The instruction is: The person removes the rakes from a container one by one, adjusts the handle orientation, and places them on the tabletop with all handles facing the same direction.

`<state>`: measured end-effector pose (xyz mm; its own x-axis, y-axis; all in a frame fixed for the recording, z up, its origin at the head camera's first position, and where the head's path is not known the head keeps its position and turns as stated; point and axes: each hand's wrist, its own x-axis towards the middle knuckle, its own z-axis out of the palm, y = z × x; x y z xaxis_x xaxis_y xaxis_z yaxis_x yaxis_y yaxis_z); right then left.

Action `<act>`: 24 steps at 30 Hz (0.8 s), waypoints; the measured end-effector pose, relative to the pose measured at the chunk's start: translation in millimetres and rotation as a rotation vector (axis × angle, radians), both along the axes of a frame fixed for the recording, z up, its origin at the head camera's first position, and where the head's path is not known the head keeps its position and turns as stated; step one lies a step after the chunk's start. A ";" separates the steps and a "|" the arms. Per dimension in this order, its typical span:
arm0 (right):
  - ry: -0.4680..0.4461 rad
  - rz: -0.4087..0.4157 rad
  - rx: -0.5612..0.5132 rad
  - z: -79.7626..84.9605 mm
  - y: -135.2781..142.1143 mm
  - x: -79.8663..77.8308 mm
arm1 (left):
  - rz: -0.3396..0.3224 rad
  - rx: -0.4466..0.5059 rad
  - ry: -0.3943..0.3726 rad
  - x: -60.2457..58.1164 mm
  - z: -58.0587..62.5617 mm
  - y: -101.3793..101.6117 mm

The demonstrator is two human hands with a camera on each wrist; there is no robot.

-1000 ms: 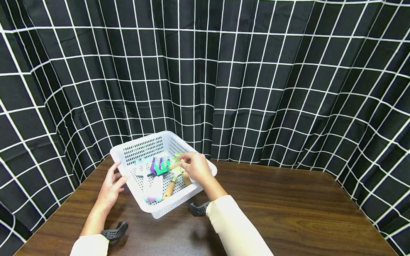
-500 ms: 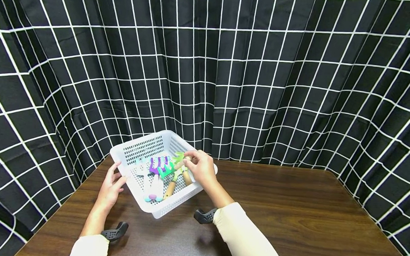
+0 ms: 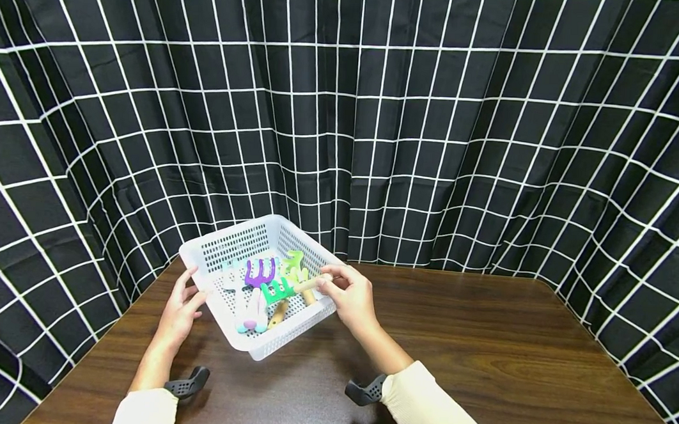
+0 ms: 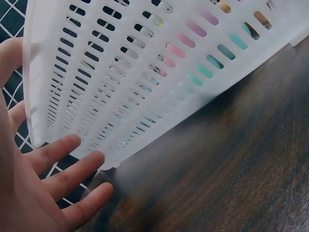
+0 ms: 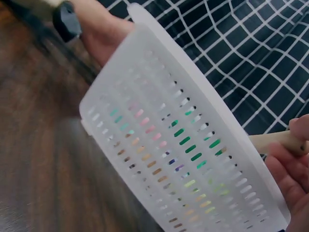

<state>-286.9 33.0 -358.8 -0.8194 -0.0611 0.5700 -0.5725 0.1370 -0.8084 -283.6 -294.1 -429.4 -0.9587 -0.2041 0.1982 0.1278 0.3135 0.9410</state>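
Note:
A white slotted plastic basket [image 3: 287,335] with garden tools in it stands at the table's left. My right hand [image 3: 353,296], at the basket's right rim, pinches the wooden handle [image 3: 311,283] of a green hand rake [image 3: 276,291]; the rake's tines point left into the basket. My left hand [image 3: 177,309] holds the basket's left rim. In the left wrist view its fingers [image 4: 72,176] lie spread by the outer wall, and its thumb passes behind the rim. A purple hand rake [image 3: 260,272] with a pale handle lies left of the green one.
Yellow-green tools [image 3: 293,259] with wooden handles lie at the basket's right, partly covered by the green rake. The brown wooden table [image 3: 482,347] extends right. A black curtain with a white grid [image 3: 435,146] hangs behind.
My right hand has drawn back right and toward the front rim, bringing the green rake's handle out over the basket's edge. The left hand and the basket stay nearly in place.

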 end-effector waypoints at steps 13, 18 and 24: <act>-0.057 0.089 -0.175 -29.8 28.8 -2.8 | -0.009 0.013 0.014 0.7 1.6 -3.7; -0.037 0.100 -0.245 -31.0 42.7 0.0 | -0.004 0.012 0.017 1.2 -0.9 -1.7; 0.022 0.097 -0.278 -27.7 59.2 0.1 | 0.000 0.018 0.015 -0.7 -3.6 -0.2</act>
<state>-286.8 92.2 -386.5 -0.8046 0.0226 0.5934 -0.5900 -0.1444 -0.7944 -284.3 -294.4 -433.0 -0.9556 -0.2077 0.2090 0.1421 0.2965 0.9444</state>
